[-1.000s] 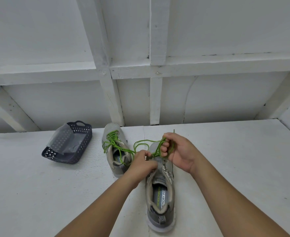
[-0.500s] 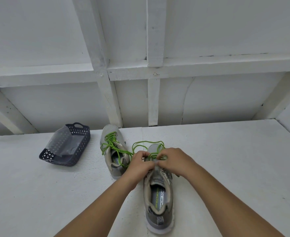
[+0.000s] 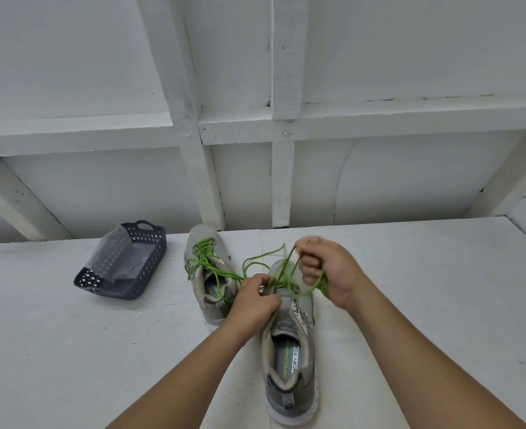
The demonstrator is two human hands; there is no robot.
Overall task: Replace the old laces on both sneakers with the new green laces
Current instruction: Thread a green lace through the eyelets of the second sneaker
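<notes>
near sneaker (image 3: 289, 360): on the worktop (image 3: 410, 305) in front of me, heel toward me, upper eyelets bare, lacing only at the toe end, half done I'd say
green lace (image 3: 313, 287): runs from the toe eyelets up into my right fist, slack loops hanging beside and behind it
right hand (image 3: 325, 272): lifted above the toe, fingers curled round a bunch of lace, pulling up
left hand (image 3: 255, 300): down on the shoe's front, fingertips pinching at the lace by the eyelets, exact hold hidden
far sneaker (image 3: 207, 267): just left of and behind the near one, green lace already in, ends loose and trailing toward my left hand
risk 1: loose ends of both laces cross near my left hand, a pull could snag or drag the wrong one
risk 2: bunched lace in my fist may twist or knot, leaving uneven ends
risk 3: hard upward pull could tip the shoe if my left hand slips
basket (image 3: 122, 264): dark, well left, clear plastic bag inside
counts: sneakers 2, green laces 2, hands 2, basket 1, old laces none seen
</notes>
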